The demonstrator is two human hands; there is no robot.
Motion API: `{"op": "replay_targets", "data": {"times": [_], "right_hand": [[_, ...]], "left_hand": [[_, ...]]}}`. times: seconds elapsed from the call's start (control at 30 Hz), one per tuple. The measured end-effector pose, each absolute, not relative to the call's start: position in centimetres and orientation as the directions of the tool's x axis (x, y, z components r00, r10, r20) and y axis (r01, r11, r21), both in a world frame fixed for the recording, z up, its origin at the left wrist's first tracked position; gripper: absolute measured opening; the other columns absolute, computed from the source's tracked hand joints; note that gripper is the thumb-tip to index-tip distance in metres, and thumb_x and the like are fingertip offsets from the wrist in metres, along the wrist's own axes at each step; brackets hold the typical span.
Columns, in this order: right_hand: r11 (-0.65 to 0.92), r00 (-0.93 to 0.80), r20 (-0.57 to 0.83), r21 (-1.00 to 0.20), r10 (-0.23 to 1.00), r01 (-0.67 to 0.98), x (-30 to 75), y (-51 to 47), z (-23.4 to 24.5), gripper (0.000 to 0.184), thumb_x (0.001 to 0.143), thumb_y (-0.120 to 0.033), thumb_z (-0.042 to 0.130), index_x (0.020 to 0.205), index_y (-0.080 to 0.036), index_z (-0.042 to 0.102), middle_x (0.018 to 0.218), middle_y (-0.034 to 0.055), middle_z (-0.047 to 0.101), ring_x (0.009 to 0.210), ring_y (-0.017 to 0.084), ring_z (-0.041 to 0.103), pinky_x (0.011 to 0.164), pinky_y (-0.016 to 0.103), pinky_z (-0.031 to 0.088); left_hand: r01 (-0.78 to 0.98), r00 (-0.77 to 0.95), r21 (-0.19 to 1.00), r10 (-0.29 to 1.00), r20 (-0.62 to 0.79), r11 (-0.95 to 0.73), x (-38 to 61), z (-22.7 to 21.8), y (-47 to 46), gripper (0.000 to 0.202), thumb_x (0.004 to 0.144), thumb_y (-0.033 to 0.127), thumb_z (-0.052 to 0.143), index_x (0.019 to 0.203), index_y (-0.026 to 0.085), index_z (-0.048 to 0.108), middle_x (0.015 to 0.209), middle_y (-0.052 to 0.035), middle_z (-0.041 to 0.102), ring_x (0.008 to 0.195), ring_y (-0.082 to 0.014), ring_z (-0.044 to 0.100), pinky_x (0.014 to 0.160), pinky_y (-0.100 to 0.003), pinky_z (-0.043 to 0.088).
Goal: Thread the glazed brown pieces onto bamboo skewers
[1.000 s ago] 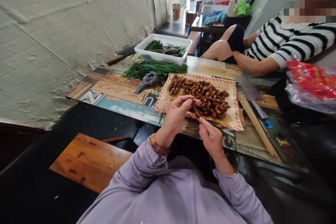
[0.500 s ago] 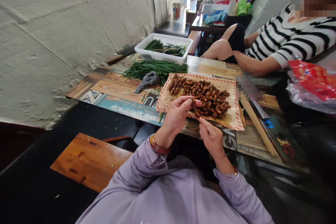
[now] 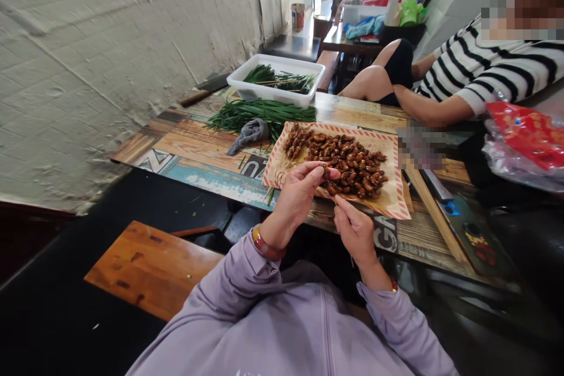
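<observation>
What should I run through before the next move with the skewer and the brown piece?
1. Left hand pinches one brown piece between thumb and fingers: ok.
2. Right hand grips the skewer near its upper end: ok.
3. Skewer tip lined up with the piece: cannot tell, too thin to see.
4. Pile of loose pieces on the paper-lined tray, close to both hands: ok.
5. Finished skewers lie at the tray's left side, apart from the hands: ok.
6. Other person's arm rests at the far table edge, off the tray: ok.
</observation>
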State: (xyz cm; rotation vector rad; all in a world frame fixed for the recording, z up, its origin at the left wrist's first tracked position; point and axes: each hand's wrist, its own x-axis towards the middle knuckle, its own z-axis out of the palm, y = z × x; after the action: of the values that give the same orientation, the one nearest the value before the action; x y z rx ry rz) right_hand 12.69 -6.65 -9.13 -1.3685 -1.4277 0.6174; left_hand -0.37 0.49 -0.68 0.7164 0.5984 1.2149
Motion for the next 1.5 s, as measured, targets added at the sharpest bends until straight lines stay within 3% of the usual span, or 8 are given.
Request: {"op": "replay_targets", "data": {"times": [0.23, 0.43, 0.57, 0.77, 1.03, 1.23, 1.5], "right_hand": [[0.211, 0.158, 0.292, -0.895, 0.943, 0.393, 12.7, -6.6, -8.9, 0.035, 0.091, -0.032, 0.050, 0.117, -0.019, 0.068, 0.064, 0.0006, 0.067, 0.052, 0.014, 0.060, 0.054, 0.026, 0.050], [0.153, 0.159, 0.195, -0.958, 0.968, 0.241, 12.6, -6.4, -7.9, 0.033, 0.093, -0.035, 0.047, 0.112, -0.016, 0.066, 0.050, -0.0060, 0.051, 0.043, 0.009, 0.049, 0.047, 0.021, 0.043], [0.146, 0.172, 0.180, -0.970, 0.968, 0.196, 12.1, -5.8, -7.0, 0.030, 0.093, -0.038, 0.047, 0.104, -0.016, 0.064, 0.048, -0.0077, 0.047, 0.043, 0.008, 0.046, 0.045, 0.019, 0.039], [0.158, 0.169, 0.183, -0.975, 0.968, 0.154, 11.0, -4.9, -6.6, 0.028, 0.093, -0.040, 0.047, 0.097, -0.017, 0.063, 0.048, -0.0082, 0.047, 0.041, 0.008, 0.043, 0.043, 0.019, 0.036], [0.157, 0.174, 0.197, -0.963, 0.965, 0.219, 11.1, -5.1, -7.0, 0.026, 0.091, -0.039, 0.050, 0.097, -0.018, 0.064, 0.050, -0.0074, 0.050, 0.041, 0.008, 0.045, 0.043, 0.020, 0.038], [0.204, 0.172, 0.259, -0.937, 0.950, 0.285, 11.2, -5.3, -7.1, 0.024, 0.092, -0.035, 0.049, 0.095, -0.019, 0.066, 0.050, -0.0073, 0.050, 0.044, 0.009, 0.048, 0.050, 0.021, 0.042], [0.234, 0.180, 0.315, -0.902, 0.932, 0.364, 11.3, -5.3, -7.1, 0.021, 0.092, -0.033, 0.049, 0.088, -0.019, 0.065, 0.049, -0.0075, 0.050, 0.044, 0.010, 0.048, 0.052, 0.022, 0.041]], "left_hand": [[-0.612, 0.272, 0.766, 0.962, -0.030, 0.197, -0.5, -0.9, 0.8, 0.019, 0.075, 0.027, 0.072, 0.088, 0.015, 0.065, 0.081, -0.0057, 0.074, 0.086, -0.0194, 0.071, 0.091, -0.034, 0.047], [-0.578, 0.286, 0.782, 0.955, -0.075, 0.235, -1.1, -1.6, 1.4, 0.041, 0.076, 0.041, 0.072, 0.107, 0.014, 0.064, 0.097, -0.0097, 0.073, 0.088, -0.0194, 0.071, 0.089, -0.033, 0.048], [-0.484, 0.245, 0.845, 0.963, -0.116, 0.225, -1.0, -1.8, 0.9, 0.040, 0.072, 0.038, 0.077, 0.100, 0.013, 0.065, 0.093, -0.0094, 0.073, 0.085, -0.0176, 0.070, 0.082, -0.029, 0.050], [-0.465, 0.310, 0.846, 0.943, -0.122, 0.262, -0.4, -1.3, 0.1, 0.033, 0.070, 0.035, 0.078, 0.090, 0.013, 0.064, 0.087, -0.0108, 0.074, 0.081, -0.0204, 0.071, 0.076, -0.031, 0.052], [-0.484, 0.294, 0.841, 0.950, -0.105, 0.242, -0.4, -1.4, 0.7, 0.031, 0.073, 0.034, 0.075, 0.095, 0.014, 0.065, 0.087, -0.0081, 0.074, 0.085, -0.0203, 0.071, 0.072, -0.028, 0.053], [-0.473, 0.307, 0.849, 0.947, -0.092, 0.236, -0.5, -0.9, 0.7, 0.036, 0.076, 0.041, 0.071, 0.100, 0.015, 0.065, 0.082, -0.0065, 0.072, 0.078, -0.0197, 0.070, 0.060, -0.024, 0.051], [-0.468, 0.323, 0.856, 0.944, -0.069, 0.222, -0.4, -1.2, 0.7, 0.031, 0.077, 0.040, 0.070, 0.093, 0.014, 0.066, 0.078, -0.0062, 0.071, 0.077, -0.0190, 0.069, 0.065, -0.026, 0.051]]}}
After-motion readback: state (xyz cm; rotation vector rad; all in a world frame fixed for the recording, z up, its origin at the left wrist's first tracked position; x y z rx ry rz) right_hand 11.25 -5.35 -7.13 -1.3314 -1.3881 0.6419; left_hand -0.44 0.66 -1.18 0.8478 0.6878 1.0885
